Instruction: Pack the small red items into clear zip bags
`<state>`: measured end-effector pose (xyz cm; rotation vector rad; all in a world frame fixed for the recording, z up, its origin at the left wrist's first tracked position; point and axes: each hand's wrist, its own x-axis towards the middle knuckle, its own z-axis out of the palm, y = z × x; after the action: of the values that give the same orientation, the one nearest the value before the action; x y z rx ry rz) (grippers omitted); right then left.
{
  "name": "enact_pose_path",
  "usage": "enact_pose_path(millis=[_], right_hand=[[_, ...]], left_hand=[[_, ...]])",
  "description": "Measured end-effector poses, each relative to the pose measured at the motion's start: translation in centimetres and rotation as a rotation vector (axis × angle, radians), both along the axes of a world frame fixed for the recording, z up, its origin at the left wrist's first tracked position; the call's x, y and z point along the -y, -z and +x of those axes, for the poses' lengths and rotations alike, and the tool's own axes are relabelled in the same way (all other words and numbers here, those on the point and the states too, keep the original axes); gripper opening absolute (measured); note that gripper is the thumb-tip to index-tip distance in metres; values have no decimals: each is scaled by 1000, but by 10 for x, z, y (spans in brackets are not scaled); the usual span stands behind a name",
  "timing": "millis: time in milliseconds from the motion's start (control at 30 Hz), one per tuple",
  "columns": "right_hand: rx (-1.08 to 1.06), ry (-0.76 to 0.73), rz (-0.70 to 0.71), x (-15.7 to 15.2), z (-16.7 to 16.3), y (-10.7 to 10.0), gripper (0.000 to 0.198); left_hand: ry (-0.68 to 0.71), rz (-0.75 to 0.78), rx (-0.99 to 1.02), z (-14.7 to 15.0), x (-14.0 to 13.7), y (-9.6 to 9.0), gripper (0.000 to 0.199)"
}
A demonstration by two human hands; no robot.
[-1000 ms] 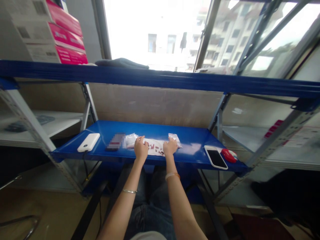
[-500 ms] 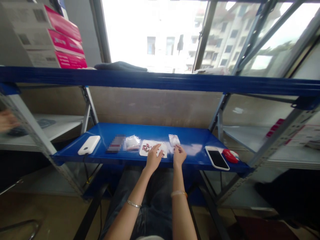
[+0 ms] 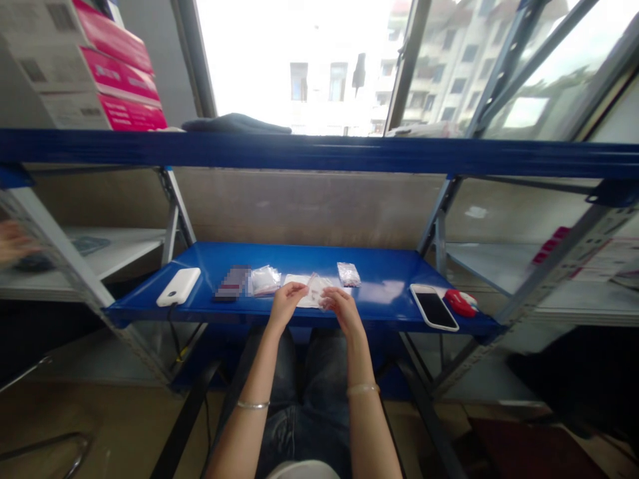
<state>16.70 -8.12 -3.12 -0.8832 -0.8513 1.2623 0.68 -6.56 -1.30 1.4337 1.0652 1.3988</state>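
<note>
In the head view a small clear plastic bag [image 3: 316,287] is stretched between my two hands, over a flat white tray or sheet [image 3: 292,279]. My left hand [image 3: 287,305] pinches the bag's left side. My right hand [image 3: 345,309] has its fingers closed on the bag's right side. Inside the bag a few small dark specks show, too blurred to name. The bag and hands cover most of the white tray. Just beyond my right hand lies a filled clear packet [image 3: 348,274]. A pile of clear plastic bags [image 3: 265,280] is left of the tray.
On the blue shelf table [image 3: 384,259] are a white power bank [image 3: 178,287] with a cable, a blurred-out dark item [image 3: 233,283], a white-cased phone [image 3: 434,307] and a red object [image 3: 460,302]. A blue beam [image 3: 319,153] crosses above. Another person's hand [image 3: 14,241] shows far left.
My right hand has left the filled packet and moved left to the clear bag. My left hand has come off the small reddish pieces on the tray and now grips the bag too.
</note>
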Motion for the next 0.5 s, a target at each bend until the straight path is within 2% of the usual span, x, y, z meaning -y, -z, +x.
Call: enact_pose_path(millis=[100,200,267,300,333,433,500], right_hand=[[102,55,-26,-1,-6,0,37],[215,280,-8,-2,-12,-2,47],[258,424,30,1,-16,-8,45],[275,440,52,3,-17,-12,42],[292,404,76,6,-19,-18,40],[296,115,144,17,-28,-33,42],[241,-14,147,24,-37,-40,44]], left_hand=[[22,11,44,0,7,-10,25],[-10,57,38,-1,15,-21,23],[-34,94,9,-3,20,-26,23],[-41,111,-12,-4,22,-28,23],[-47,128,-34,-5,23,-30,23],[-41,190,-122,-6,27,-34,21],[-9,218,-176,-5,30,-35,19]])
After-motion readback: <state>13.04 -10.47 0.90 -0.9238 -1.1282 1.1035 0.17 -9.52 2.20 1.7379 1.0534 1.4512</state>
